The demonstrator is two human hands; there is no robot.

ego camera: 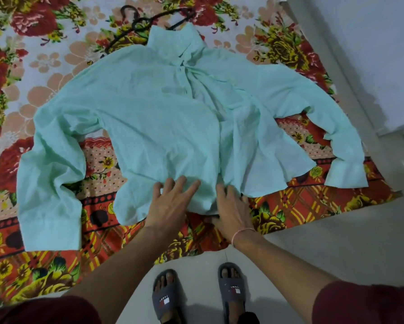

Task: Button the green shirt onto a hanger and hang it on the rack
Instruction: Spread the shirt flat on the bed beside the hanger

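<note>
Head view: green shirt (163,127) lies front up on a floral sheet (56,73), collar (173,40) at the far end, hem at the near edge. Both sleeves are spread out, the left one (49,183) bent down toward the near left corner, the right one (336,148) running out to the right with its cuff close to the sheet's edge. Front panels overlap down the middle, and the cloth is bunched and twisted just below the collar. Buttons too blurred to read.

Black hanger (140,22) lies on the sheet at the far side, hook pointing far left, one arm hidden behind the collar. Can't tell how far it reaches under the shirt.

Left hand (170,202) has its fingers straight and spread, pressing flat on the hem. Right hand (232,206) is just beside it, fingers mostly straight with tips on the hem by the front opening, thumb on the sheet below. No pinch visible. Thin pink thread (240,232) around the right wrist.

Grey slippers (166,298) on the pale floor (313,230), near side.
</note>
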